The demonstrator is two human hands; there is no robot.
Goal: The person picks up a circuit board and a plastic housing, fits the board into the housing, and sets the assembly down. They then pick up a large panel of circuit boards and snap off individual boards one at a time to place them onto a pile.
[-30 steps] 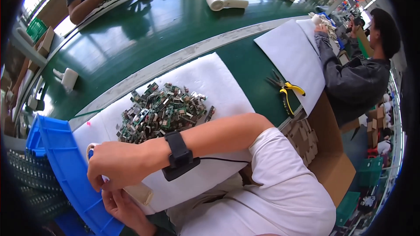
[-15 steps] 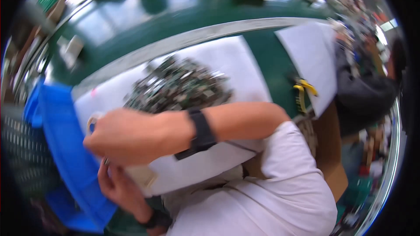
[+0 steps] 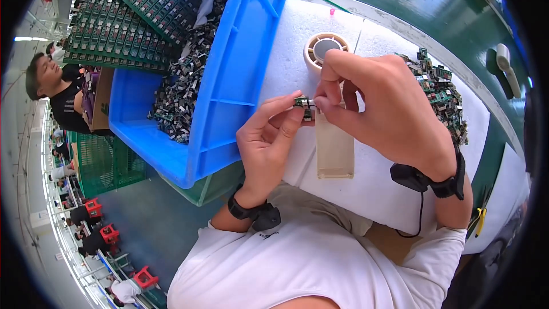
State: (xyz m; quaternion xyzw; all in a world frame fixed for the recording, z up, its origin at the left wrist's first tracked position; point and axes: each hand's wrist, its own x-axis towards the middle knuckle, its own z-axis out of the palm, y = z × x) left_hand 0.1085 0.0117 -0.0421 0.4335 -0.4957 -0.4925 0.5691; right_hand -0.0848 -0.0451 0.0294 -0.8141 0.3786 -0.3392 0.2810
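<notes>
Between the thumb and fingers of my left hand is a small green circuit board. My right hand is closed in a pinch close beside the board; a thin dark piece shows near its fingertips, too small to name. Beneath the hands, a shallow beige rectangular case lies on the white work surface. A round cream-coloured holder with a grey centre stands just beyond the fingers, partly covered by the right hand. To the right of that hand is a heap of small circuit boards.
A large blue bin on the left holds many loose small boards and green board panels. Yellow-handled cutters lie at the right edge. Another person is beyond the bin, near a green crate.
The view has turned left, bringing the blue bin into full sight. My right forearm no longer crosses over the left hand, and the circuit board now shows in my left fingers.
</notes>
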